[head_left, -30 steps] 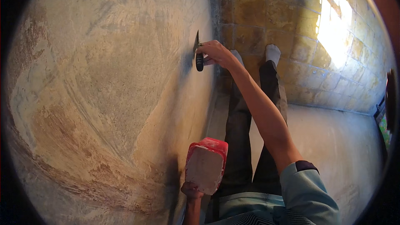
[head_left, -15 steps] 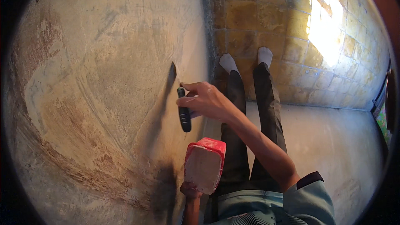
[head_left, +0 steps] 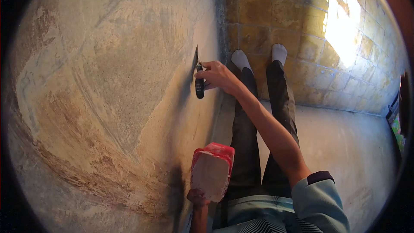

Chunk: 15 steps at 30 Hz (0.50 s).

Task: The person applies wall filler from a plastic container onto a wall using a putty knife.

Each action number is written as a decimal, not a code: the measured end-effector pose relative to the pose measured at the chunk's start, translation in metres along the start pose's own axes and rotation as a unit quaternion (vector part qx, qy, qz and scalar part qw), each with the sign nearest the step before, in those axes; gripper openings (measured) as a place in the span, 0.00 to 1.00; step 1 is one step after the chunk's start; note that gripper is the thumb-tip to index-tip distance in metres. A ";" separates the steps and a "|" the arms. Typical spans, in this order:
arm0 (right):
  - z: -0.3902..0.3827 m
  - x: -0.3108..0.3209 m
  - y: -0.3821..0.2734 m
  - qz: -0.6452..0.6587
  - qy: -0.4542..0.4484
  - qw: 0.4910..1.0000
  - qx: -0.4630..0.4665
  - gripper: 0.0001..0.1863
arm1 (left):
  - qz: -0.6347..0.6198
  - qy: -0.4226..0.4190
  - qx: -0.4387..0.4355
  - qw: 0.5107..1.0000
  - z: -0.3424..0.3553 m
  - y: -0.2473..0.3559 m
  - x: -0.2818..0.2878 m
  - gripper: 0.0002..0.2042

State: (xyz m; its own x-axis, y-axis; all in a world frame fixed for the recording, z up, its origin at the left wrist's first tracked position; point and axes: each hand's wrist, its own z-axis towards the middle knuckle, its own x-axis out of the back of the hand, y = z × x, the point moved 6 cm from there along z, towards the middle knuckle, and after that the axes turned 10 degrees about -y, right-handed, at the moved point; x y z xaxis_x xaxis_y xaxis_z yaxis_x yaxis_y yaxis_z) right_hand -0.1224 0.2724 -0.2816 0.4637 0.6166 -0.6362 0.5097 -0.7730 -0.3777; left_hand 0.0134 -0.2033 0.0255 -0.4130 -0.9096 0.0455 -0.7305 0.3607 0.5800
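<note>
Here's the right hand [head_left: 217, 75], closed around the scraper [head_left: 199, 85], thumb and fingers pinching high on the black handle, close to where the blade [head_left: 197, 55] begins. That grip probably buys fine control over the blade's angle. The blade points away from the body and lies nearly edge-on to us, right by the pale, patchy wall [head_left: 116, 43]; whether its whole edge touches, I can't tell. Its shadow falls close alongside.

Down below, the left hand [head_left: 197, 196] grips the red container [head_left: 221, 148] by its near end, some of the fingers hidden underneath. The container's open side faces up toward us, presumably so the pale filling [head_left: 210, 173] is easy to get at. It's held near the waist, beside the wall, which likely spares the right arm a long reach.

And the stance: white-socked feet [head_left: 279, 53] on the tiled floor [head_left: 254, 11], just off the wall's foot, seemingly leaving the right arm room to stretch out ahead.
</note>
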 end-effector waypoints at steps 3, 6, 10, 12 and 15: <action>-0.024 -0.017 -0.016 0.038 -0.024 0.999 0.004 0.12 | -0.031 0.066 0.036 0.997 0.002 0.011 -0.011 0.12; -0.061 -0.036 -0.027 0.015 -0.038 0.999 -0.003 0.13 | -0.075 0.159 0.090 0.980 0.009 0.022 -0.028 0.17; -0.131 -0.074 -0.062 -0.057 -0.104 0.993 -0.009 0.22 | -0.122 0.246 0.130 0.953 0.023 0.050 -0.094 0.22; -0.162 -0.070 -0.065 -0.047 -0.124 0.991 0.032 0.24 | -0.087 0.161 0.054 0.982 0.044 0.102 -0.161 0.20; -0.218 -0.045 -0.063 0.075 -0.141 0.986 0.037 0.26 | -0.251 0.077 0.074 0.962 0.043 0.055 -0.131 0.18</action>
State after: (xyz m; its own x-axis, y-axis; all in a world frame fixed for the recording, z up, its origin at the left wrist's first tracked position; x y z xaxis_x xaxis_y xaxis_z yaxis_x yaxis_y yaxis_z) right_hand -0.0172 0.3259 -0.0827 0.3049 0.4360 -0.8467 0.3913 -0.8679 -0.3060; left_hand 0.0041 -0.0552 0.0162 0.0899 -0.9924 -0.0841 -0.8907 -0.1179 0.4389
